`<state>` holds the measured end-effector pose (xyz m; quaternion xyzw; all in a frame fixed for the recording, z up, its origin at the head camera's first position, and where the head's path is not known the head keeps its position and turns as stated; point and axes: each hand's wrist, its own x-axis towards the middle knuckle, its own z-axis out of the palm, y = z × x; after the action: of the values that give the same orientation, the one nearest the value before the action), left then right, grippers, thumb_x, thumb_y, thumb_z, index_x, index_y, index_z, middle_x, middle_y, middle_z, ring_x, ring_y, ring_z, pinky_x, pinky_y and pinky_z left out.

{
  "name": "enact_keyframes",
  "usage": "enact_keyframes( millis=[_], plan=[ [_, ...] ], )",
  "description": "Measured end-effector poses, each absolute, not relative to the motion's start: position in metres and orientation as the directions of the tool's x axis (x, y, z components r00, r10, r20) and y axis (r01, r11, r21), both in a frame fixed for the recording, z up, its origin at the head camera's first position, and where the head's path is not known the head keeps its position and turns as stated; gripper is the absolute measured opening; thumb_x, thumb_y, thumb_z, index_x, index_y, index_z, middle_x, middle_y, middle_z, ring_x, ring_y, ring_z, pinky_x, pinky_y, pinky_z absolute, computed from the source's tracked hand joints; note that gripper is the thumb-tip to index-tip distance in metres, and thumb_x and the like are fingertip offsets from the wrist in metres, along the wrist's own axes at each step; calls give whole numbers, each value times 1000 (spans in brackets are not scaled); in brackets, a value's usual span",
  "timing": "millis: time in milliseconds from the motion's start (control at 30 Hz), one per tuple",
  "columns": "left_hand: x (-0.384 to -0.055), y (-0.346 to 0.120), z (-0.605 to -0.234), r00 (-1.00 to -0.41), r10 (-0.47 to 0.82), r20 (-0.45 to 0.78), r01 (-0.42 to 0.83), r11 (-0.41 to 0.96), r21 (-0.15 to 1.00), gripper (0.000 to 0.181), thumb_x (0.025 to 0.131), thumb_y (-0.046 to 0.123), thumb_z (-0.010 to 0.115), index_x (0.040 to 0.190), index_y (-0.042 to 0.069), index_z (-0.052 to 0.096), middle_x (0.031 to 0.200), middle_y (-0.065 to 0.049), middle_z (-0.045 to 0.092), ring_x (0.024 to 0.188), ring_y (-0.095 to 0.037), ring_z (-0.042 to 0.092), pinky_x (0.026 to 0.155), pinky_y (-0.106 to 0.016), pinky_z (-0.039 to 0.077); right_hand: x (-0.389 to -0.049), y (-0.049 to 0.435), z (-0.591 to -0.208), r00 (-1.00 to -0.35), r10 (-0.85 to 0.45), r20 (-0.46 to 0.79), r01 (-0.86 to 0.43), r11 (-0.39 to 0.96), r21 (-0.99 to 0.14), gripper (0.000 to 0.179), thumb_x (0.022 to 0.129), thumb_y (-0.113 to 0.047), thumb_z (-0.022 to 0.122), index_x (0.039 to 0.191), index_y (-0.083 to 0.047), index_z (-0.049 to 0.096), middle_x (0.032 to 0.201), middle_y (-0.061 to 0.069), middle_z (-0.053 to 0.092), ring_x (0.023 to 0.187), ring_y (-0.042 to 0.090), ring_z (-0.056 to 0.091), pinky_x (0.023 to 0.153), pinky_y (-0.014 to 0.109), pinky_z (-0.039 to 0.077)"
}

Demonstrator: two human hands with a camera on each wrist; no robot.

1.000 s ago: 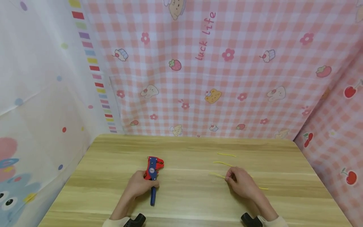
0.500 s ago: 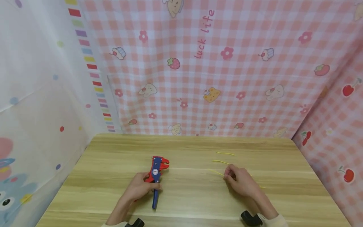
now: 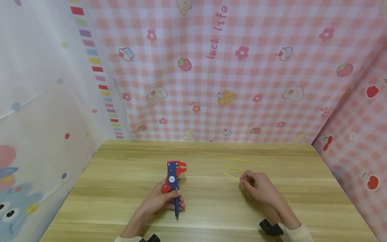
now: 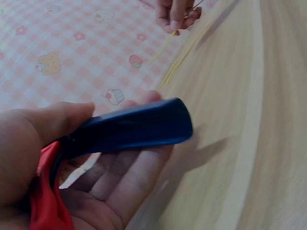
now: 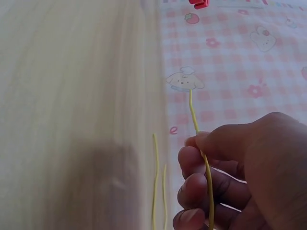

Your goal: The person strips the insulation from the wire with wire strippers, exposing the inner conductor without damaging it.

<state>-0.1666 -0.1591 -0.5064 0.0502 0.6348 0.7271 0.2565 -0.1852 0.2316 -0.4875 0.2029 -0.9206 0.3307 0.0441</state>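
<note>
My left hand (image 3: 161,200) holds a red and blue wire stripper (image 3: 172,179), its head pointing away from me and its red jaws apart. In the left wrist view the thumb lies on the blue handle (image 4: 134,127), with the fingers loosely beneath it. Between right thumb and fingertips my right hand (image 3: 260,187) pinches a yellow wire (image 5: 193,112). One end of this wire sticks out past the fingertips towards the left; the rest runs across the palm. The stripper and the wire are apart, both above the table.
Two more yellow wires lie on the wooden table (image 3: 208,215) beyond my right hand: a far wire (image 3: 241,160) and a nearer wire (image 3: 234,168), partly covered by the hand. A pink checked cloth (image 3: 193,80) hangs behind the table's back edge.
My left hand has moved right with the wire stripper, and its fingers have spread under the handle. My right hand has stayed nearly in place, the held wire's end now tilted further upward.
</note>
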Motion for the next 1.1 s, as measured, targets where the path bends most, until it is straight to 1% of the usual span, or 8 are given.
enact_keyframes(
  millis=[200,300,433,533,700,900,1000,1100],
  plan=[
    [-165,-147,-505,-874,431,-225,-291,-92,952,64,101,10,64,156,8,31,94,-18,74,79,-27,77,81,-50,64,-184,230,-480,-901,-351,254,-431,672,-602,4,97,-10,69,94,-8,70,72,-6,66,64,-2,51,55,19,45],
    [-163,-142,-502,-872,445,-204,-268,-85,960,62,100,8,65,153,4,34,94,-19,74,77,-27,77,79,-48,65,-183,229,-478,-900,-353,256,-435,672,-600,5,98,-10,68,94,-9,70,76,-3,69,66,-2,52,57,19,46],
    [-162,-137,-501,-863,474,-176,-248,-94,964,61,99,6,66,150,0,35,90,-15,74,75,-25,76,77,-46,65,-184,226,-475,-897,-354,263,-439,666,-603,6,99,-11,68,93,-11,70,77,-2,69,68,-2,53,59,19,47],
    [-161,-134,-500,-855,491,-168,-246,-98,964,64,98,8,68,152,1,34,89,-14,74,75,-24,76,76,-44,65,-184,224,-473,-898,-350,268,-439,655,-614,7,99,-11,67,92,-12,70,77,-1,68,68,-1,54,58,20,47],
    [-160,-130,-500,-846,508,-160,-239,-94,966,70,96,11,72,154,3,34,90,-13,74,75,-24,76,78,-45,65,-184,222,-467,-901,-348,258,-430,641,-635,9,100,-10,65,93,-13,69,73,-1,65,65,-1,53,53,20,45],
    [-162,-125,-497,-856,495,-147,-225,-101,969,62,98,9,68,150,0,35,89,-10,75,76,-23,77,81,-48,65,-186,220,-461,-893,-349,283,-447,624,-641,11,100,-9,65,92,-16,68,67,-6,59,58,-1,50,50,19,42],
    [-163,-122,-495,-862,485,-149,-233,-117,965,57,99,9,67,146,-3,36,88,-10,75,75,-23,76,80,-48,65,-187,219,-458,-890,-356,285,-453,615,-646,11,101,-10,64,93,-17,68,68,-3,61,58,-2,48,49,19,41],
    [-164,-121,-493,-866,477,-152,-239,-127,963,61,98,11,69,147,-3,36,87,-9,74,74,-23,76,80,-49,64,-188,218,-457,-886,-362,291,-461,606,-648,12,102,-11,63,94,-18,67,69,-1,62,57,-2,47,48,19,40]
  ],
)
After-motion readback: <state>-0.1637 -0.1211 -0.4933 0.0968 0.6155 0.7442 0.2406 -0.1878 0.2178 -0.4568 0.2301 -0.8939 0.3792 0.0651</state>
